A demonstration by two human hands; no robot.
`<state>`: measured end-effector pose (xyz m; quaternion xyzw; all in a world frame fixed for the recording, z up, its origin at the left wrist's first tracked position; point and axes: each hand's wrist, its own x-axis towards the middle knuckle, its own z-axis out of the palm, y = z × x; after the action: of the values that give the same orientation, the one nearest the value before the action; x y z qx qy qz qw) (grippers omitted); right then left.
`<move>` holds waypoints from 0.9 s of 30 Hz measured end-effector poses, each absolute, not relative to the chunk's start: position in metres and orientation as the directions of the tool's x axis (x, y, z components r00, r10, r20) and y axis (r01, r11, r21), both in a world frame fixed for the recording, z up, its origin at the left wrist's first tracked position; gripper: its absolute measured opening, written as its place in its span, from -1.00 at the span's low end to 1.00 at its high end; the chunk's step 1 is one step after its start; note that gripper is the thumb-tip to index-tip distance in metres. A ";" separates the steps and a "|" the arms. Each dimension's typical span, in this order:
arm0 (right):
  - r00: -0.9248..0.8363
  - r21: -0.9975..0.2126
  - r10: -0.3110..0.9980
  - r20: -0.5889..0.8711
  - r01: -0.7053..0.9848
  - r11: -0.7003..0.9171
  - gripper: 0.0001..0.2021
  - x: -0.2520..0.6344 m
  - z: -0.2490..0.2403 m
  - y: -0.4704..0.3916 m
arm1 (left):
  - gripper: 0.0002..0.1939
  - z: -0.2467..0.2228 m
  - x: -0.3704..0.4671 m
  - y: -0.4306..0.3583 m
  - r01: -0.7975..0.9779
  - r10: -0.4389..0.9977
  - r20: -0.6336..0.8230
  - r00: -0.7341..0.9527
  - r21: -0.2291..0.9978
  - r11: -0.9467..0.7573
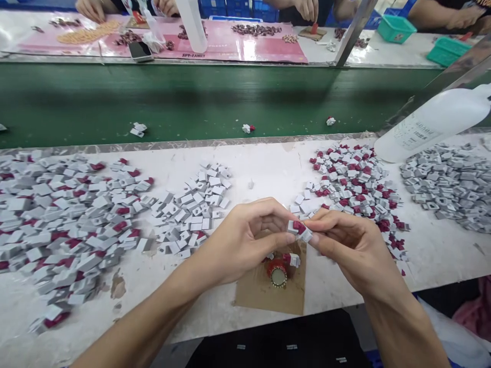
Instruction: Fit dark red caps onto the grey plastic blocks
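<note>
My left hand and my right hand meet over a brown cardboard piece. Between their fingertips is a small grey and dark red plastic part; both hands pinch it, the left at its left end and the right at its right end. Just below, a red holder with a metal bottle cap rests on the cardboard, and another grey and red part is beside it. A pile of red and white parts lies behind my right hand.
Piles of grey parts lie at centre-left, far left and far right. A white bottle leans at right. Beyond runs a green belt carrying a few parts. Other people's hands are at the opposite table.
</note>
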<state>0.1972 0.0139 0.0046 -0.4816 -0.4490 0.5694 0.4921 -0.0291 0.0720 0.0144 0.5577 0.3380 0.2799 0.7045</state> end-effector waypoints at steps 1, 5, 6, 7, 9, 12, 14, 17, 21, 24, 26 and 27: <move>-0.053 -0.986 0.993 -0.101 -0.124 -0.107 -0.90 0.195 0.005 0.014 | -0.94 0.016 -0.030 0.072 0.010 0.777 -0.141 0.614 0.985 0.170; -0.061 -0.998 0.997 -0.051 -0.030 -0.053 -0.91 0.191 0.007 0.022 | -0.93 0.014 -0.037 0.078 0.069 0.791 -0.080 0.607 0.996 0.047; -0.084 -0.999 0.996 -0.040 0.004 -0.040 -0.91 0.191 0.008 0.029 | -0.93 0.013 -0.040 0.082 0.079 0.795 -0.071 0.602 0.996 0.030; -0.110 -0.998 0.993 -0.033 0.050 -0.028 -0.92 0.190 0.009 0.039 | -0.91 0.012 -0.043 0.087 0.103 0.806 -0.068 0.588 0.995 0.009; -0.128 -0.978 0.992 0.000 0.205 0.027 -0.88 0.186 0.008 0.071 | -0.87 0.009 -0.053 0.103 0.200 0.864 -0.054 0.500 0.978 -0.055; -0.067 -0.843 0.993 0.101 0.524 0.121 -0.70 0.160 -0.001 0.145 | -0.82 0.003 -0.069 0.140 0.402 0.975 0.033 0.220 0.907 -0.121; -0.091 -0.809 0.991 0.100 0.572 0.134 -0.59 0.130 -0.011 0.200 | -0.82 -0.003 -0.079 0.170 0.487 0.996 0.087 0.031 0.869 -0.091; -0.127 -0.782 0.988 0.088 0.606 0.147 -0.60 0.082 -0.023 0.268 | -0.83 -0.011 -0.087 0.212 0.520 0.984 0.064 -0.164 0.854 0.031; -0.111 -0.771 0.993 0.048 0.628 0.107 -0.74 0.058 -0.025 0.311 | -0.76 -0.023 -0.088 0.251 0.545 0.974 0.023 -0.225 0.831 0.106; -0.054 -0.794 0.997 0.046 0.604 0.069 -0.74 0.079 -0.016 0.307 | -0.72 -0.030 -0.076 0.275 0.575 0.985 -0.020 -0.172 0.810 0.117; -0.021 -0.816 0.999 0.049 0.576 0.052 -0.71 0.105 -0.007 0.285 | -0.73 -0.031 -0.062 0.291 0.594 0.995 -0.059 -0.086 0.798 0.098; -0.004 -0.825 0.999 0.052 0.564 0.045 -0.71 0.120 -0.001 0.267 | -0.75 -0.031 -0.055 0.297 0.605 0.996 -0.078 -0.033 0.792 0.082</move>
<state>0.1202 0.2673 -0.0010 -0.6154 -0.6348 0.3145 0.3455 -0.0549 0.2973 -0.0311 0.6104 0.6557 0.2940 0.3331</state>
